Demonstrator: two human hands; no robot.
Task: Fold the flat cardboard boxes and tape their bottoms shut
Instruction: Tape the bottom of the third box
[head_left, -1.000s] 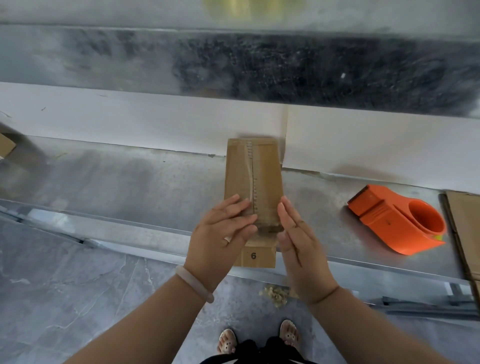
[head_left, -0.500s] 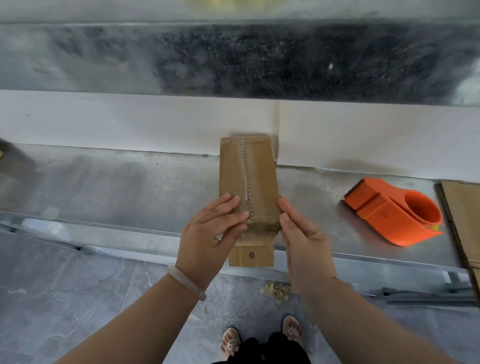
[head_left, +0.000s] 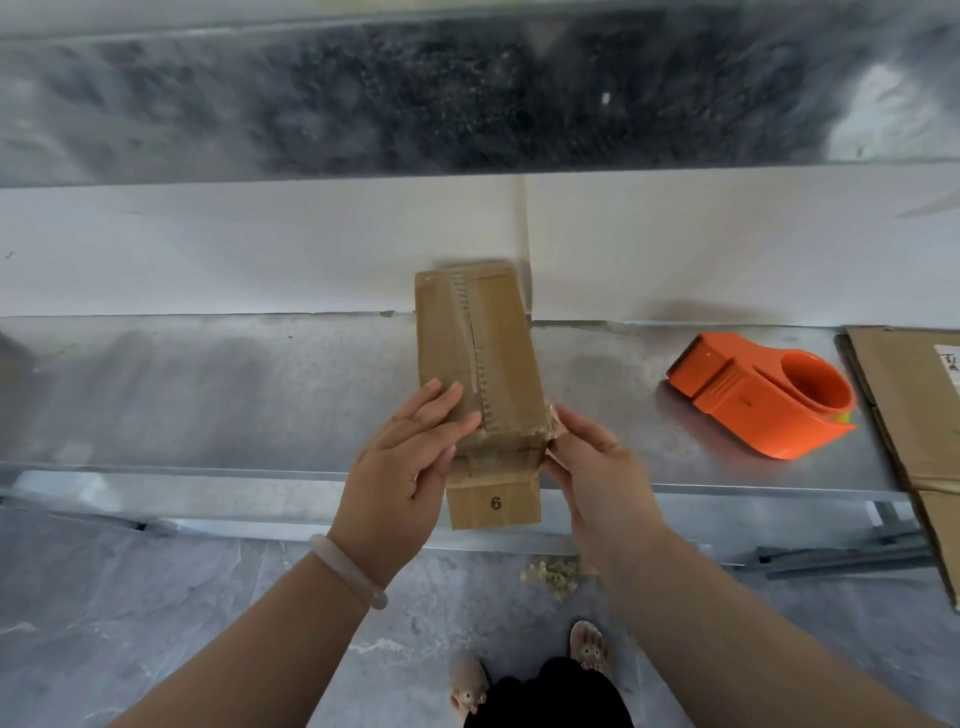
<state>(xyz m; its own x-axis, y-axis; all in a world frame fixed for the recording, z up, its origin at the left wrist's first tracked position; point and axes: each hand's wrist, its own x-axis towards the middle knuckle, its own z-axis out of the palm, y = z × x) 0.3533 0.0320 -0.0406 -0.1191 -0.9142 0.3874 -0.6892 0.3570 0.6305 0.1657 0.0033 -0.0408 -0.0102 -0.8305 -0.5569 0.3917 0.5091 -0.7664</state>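
Note:
A small folded cardboard box (head_left: 493, 353) stands on the metal table (head_left: 208, 395) with its bottom up, clear tape running along the seam. Its near side hangs past the table edge and bears a printed 6. My left hand (head_left: 410, 467) lies on the near left of the taped face, fingers straight and pressing down. My right hand (head_left: 592, 467) is at the box's near right corner, its fingers on the loose tape end there. Whether it pinches the tape is hard to see.
An orange tape dispenser (head_left: 763, 395) lies on the table to the right. Flat cardboard sheets (head_left: 914, 410) lie at the far right edge. A white board (head_left: 260, 249) runs along the back. Crumpled tape scraps (head_left: 550, 574) lie on the grey floor by my feet.
My left hand slid slightly left on the top face. My right hand dropped from the top edge to the near right corner, onto the tape end. The box turned slightly.

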